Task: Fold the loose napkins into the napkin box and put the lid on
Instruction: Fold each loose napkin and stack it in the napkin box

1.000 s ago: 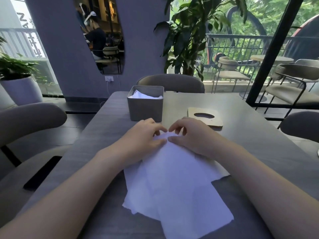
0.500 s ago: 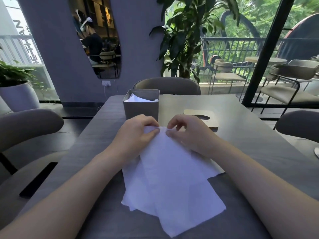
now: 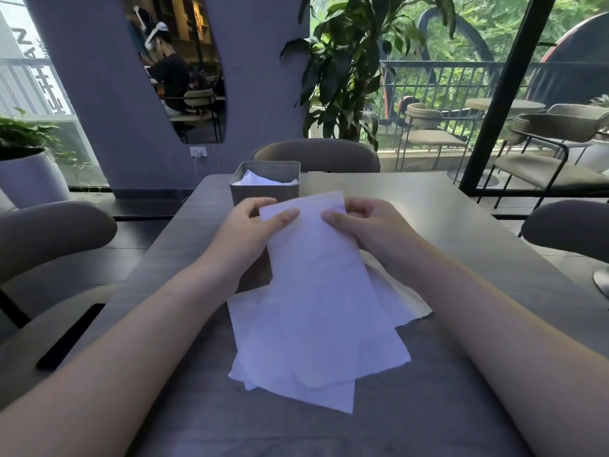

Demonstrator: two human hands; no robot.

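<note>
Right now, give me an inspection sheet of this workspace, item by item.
Surface: dark grey table.
Job's things: napkin box open, napkins inside; top napkin lifted at its far edge; loose napkins beneath; lid not visible.
Clutter: nothing seen.
Grippers: left hand and right hand each pinch the top napkin's far edge.
Cables: white cable at wall socket.
Surroundings: chairs, potted plants, mirror, balcony railing.

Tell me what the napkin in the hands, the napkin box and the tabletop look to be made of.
Napkin: thin white tissue paper, matte; it drapes limply and shows soft creases.
Napkin box: grey with a dull, smooth finish and thin straight walls, probably plastic or coated metal; the view cannot settle which.
Tabletop: dark grey with faint streaked grain and a soft sheen, likely wood-look laminate or stained wood.
</note>
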